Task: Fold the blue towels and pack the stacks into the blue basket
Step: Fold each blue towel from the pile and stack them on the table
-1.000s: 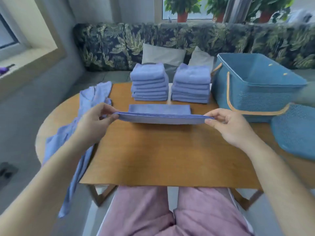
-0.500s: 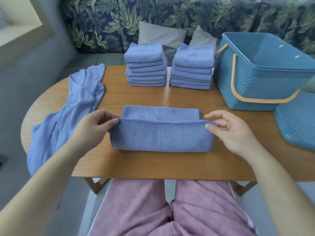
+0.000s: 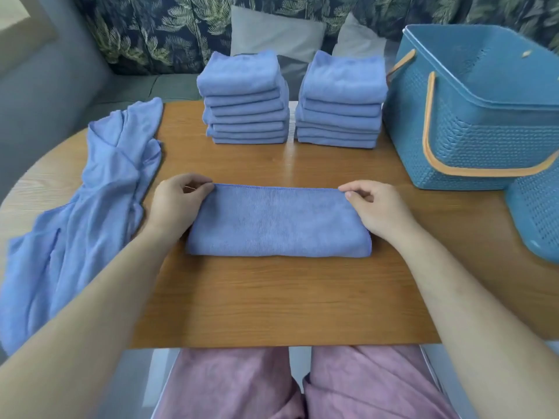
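Left hand [image 3: 177, 204] and right hand [image 3: 376, 211] each pinch a far corner of the folded towel [image 3: 276, 222] with curled fingers on the table [image 3: 272, 297]

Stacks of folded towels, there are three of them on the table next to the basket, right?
Not quite. The head view shows only two, not three: a left stack and a right stack. They do stand on the table next to the basket.
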The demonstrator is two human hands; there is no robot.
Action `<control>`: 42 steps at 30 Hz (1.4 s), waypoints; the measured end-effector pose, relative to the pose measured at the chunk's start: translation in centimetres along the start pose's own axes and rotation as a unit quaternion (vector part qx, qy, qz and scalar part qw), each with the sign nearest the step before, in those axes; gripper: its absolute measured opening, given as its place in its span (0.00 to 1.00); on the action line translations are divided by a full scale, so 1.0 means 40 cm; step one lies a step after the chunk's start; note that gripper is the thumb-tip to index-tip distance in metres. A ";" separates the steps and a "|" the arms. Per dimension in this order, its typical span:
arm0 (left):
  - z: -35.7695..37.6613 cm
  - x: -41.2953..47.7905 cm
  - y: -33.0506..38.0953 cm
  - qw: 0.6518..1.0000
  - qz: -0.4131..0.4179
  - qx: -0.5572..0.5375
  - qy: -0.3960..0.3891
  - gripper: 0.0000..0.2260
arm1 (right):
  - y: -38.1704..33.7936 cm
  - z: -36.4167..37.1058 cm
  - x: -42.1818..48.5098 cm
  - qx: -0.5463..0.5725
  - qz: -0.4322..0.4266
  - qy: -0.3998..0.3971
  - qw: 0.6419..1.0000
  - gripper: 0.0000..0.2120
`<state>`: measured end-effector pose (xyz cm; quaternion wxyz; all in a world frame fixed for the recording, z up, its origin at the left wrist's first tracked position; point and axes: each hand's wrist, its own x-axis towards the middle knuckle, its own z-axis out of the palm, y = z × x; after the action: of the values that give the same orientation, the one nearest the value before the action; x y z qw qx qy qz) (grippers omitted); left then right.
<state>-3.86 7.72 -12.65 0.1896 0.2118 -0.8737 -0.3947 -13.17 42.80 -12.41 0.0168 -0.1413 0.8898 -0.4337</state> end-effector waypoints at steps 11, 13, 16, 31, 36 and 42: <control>0.031 0.006 -0.034 0.996 0.043 0.071 0.037 0.09 | 0.019 0.017 -0.020 -0.063 -0.003 0.034 0.997 0.10; 0.024 0.006 -0.019 0.995 0.038 0.085 0.023 0.09 | 0.008 0.011 -0.020 -0.059 0.015 0.020 0.998 0.10; 0.010 -0.010 0.014 0.985 0.066 0.159 0.022 0.12 | -0.033 -0.009 -0.027 -0.058 0.061 -0.022 0.996 0.12; 0.123 -0.149 0.084 0.935 0.142 0.285 -0.153 0.26 | -0.145 0.219 -0.114 -0.334 0.001 -0.073 0.940 0.31; 0.059 -0.119 0.027 0.931 0.113 0.312 -0.153 0.31 | -0.109 0.179 -0.105 -0.366 0.034 -0.064 0.928 0.33; 0.048 -0.116 0.039 0.924 0.104 0.336 -0.149 0.30 | -0.120 0.165 -0.109 -0.361 0.052 -0.072 0.928 0.34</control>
<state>-1.25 12.22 -13.40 0.0149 0.1097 -0.9904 -0.0826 -6.84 36.10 -13.20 0.0510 -0.1219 0.9887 -0.0701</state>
